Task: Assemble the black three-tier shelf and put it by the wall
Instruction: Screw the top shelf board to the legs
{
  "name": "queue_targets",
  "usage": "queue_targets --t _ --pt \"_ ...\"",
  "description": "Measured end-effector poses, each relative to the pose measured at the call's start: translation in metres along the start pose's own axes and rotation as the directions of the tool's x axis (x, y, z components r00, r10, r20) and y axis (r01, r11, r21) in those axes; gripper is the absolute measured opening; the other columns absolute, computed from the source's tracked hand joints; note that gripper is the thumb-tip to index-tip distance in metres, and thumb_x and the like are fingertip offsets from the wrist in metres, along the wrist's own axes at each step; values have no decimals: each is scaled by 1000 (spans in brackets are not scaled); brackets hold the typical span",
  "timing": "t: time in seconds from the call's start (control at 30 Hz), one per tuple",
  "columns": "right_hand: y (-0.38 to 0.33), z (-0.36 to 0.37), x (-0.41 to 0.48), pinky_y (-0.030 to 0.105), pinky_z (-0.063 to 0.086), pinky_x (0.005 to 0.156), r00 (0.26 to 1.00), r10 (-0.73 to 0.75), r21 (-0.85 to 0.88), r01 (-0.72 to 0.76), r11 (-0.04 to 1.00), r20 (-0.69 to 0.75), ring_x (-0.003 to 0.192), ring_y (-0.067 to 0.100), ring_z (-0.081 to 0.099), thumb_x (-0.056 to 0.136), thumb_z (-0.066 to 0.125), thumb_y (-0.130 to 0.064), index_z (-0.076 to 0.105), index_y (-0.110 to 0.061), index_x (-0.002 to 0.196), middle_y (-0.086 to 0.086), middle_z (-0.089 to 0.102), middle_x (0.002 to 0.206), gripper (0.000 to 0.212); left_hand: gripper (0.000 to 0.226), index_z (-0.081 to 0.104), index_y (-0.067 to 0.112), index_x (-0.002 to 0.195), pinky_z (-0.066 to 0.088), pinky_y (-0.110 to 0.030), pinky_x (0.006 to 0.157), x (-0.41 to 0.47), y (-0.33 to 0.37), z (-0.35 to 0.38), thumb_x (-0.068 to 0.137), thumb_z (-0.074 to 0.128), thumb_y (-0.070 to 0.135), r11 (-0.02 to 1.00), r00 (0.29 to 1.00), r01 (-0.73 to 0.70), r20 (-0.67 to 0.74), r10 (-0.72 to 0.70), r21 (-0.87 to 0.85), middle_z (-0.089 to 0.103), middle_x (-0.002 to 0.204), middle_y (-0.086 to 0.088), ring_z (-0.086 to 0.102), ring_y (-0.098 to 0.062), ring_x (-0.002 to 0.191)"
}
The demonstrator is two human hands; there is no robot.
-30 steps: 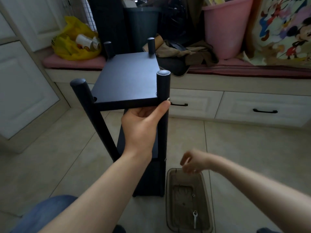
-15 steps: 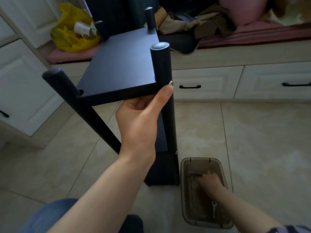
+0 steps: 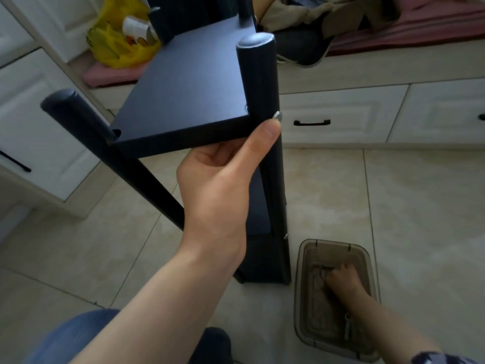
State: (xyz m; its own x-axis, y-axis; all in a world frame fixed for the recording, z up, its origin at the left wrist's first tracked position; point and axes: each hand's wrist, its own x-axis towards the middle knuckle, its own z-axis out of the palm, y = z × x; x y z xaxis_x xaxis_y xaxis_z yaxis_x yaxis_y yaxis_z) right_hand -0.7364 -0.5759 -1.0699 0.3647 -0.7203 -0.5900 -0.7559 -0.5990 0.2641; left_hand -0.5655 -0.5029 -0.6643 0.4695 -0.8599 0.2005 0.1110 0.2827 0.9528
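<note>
Black three-tier shelf [image 3: 189, 101]: stands upright on the beige tiled floor [image 3: 393, 206], close in front of the person. Its matte top board is seen from above, with round posts rising past the corners. The lower tiers show only partly behind the arm.
Near right post [image 3: 258, 80]: a round black post with a grey cap on top, running down to the floor. A silver bolt head [image 3: 277, 116] sticks out of its side level with the top board.
Left hand [image 3: 220, 185]: grasps the front edge of the top board from below, fingers tucked under it. The thumb stretches up along the post, its tip just below the bolt head.
Right hand [image 3: 341, 282]: reaches down into the smoky clear plastic box [image 3: 330, 243], knuckles up, fingers bent onto crumpled contents at the bottom. Whether it grips anything I cannot tell.
Plastic box: sits on the floor just right of the shelf's foot. A small silver metal tool [image 3: 347, 329] lies in its near end, beside the forearm.
Background: white drawer fronts [image 3: 341, 106] with black handles [image 3: 311, 123] stand beyond the shelf. A yellow plastic bag [image 3: 118, 48] rests on a pink cushion [image 3: 105, 74] at the far left.
Lap: a knee in blue denim [image 3: 78, 337] shows at the bottom edge.
</note>
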Motion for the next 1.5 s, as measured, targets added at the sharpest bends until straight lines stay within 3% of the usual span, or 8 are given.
queue_targets --t 0.27,0.57,0.77,0.87,1.0,1.07,1.23,1.5 --pt "3 -9 -6 43 43 100 1000 20 173 -20 985 -2 124 32 52 103 43 -19 53 -10 133 12 53 136 33 29 77 19 94 56 -25 88 -1 -1 0 68 80 32 1000 1000 -2 4 2 -13 78 99 2 73 -11 100" --pt "22 -52 -49 34 42 103 989 137 611 -74 788 -57 125 29 53 102 39 -12 49 -6 135 16 48 140 35 41 77 17 97 55 -34 93 -7 5 6 62 82 37 998 998 53 -34 -54 -41 79 96 1 74 -13 97" --pt "38 -112 -83 29 40 71 941 263 780 0 625 -211 88 23 54 96 49 -15 51 -18 98 6 60 97 4 30 77 19 89 55 -31 88 -8 10 8 64 83 33 994 995 87 -51 -90 -63 79 92 3 75 -11 92" --pt "46 -150 -101 27 48 75 891 359 907 122 402 -279 94 22 65 97 59 -14 60 -7 116 9 68 103 21 21 77 18 94 57 -23 82 -7 10 9 74 84 23 992 993 101 -53 -105 -70 79 92 4 75 -9 91" --pt "57 -226 -142 22 57 65 891 412 892 332 -307 -190 77 13 73 89 71 -10 68 -2 108 7 76 86 20 13 75 20 89 51 -8 65 -8 12 10 79 84 19 991 991 104 -74 -110 -79 79 86 8 74 -3 82" --pt "65 -268 -166 20 55 61 885 395 778 424 -464 -247 71 8 72 94 65 -13 67 -3 104 5 77 84 14 13 74 20 89 53 -10 67 -10 15 12 81 83 17 990 990 112 -78 -119 -84 78 85 9 74 -3 82" --pt "81 -354 -224 23 56 56 875 273 611 476 -632 -399 71 11 74 102 54 -21 63 -9 93 2 77 83 18 12 73 19 92 54 -11 69 -14 21 13 84 79 15 990 992 101 -67 -108 -96 78 87 9 74 -4 83" --pt "86 -382 -252 30 55 70 875 17 706 402 -583 -484 73 20 70 99 56 -30 66 -15 108 9 74 101 20 18 73 17 104 51 -9 73 -8 19 12 86 78 16 999 998 49 -32 -49 -10 78 94 10 73 -3 91"
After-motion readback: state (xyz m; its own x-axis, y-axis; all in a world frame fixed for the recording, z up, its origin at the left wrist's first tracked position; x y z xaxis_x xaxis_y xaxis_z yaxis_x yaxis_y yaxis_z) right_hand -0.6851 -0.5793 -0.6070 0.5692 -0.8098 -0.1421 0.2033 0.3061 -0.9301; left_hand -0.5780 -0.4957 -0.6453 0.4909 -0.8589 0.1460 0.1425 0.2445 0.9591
